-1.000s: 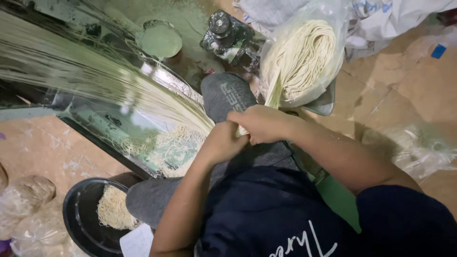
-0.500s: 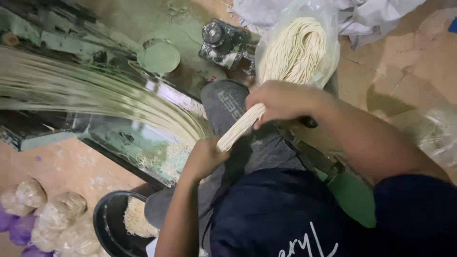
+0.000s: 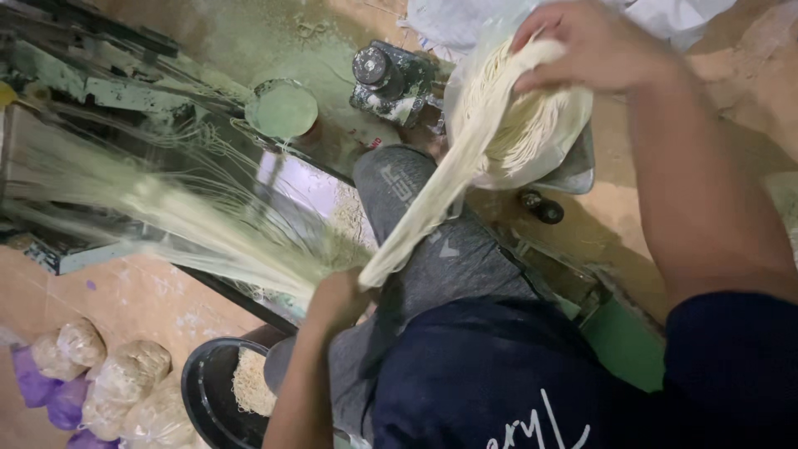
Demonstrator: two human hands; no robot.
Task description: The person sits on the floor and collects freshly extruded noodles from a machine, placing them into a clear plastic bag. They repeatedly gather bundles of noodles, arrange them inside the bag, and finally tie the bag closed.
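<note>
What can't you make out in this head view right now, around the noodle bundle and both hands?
- Left hand: fingers face away, so its grip on the noodle strands is hidden.
- Noodle strands: motion-blurred, no single strand distinct.
- Right hand: top cut by the frame edge; fingertips buried in the noodle bundle.
- Black bowl: partly cut off by the bottom edge and the forearm.

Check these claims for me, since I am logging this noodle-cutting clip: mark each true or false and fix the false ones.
1. The right hand lifts one end of the pale bundle of noodle strands over the clear plastic bag of noodles. True.
2. The left hand is empty. False: it grips the bundle's lower end.
3. The round black pan holds noodle scraps. True.
4. The bagged noodles at lower left sit on the person's lap. False: they lie on the floor.
</note>
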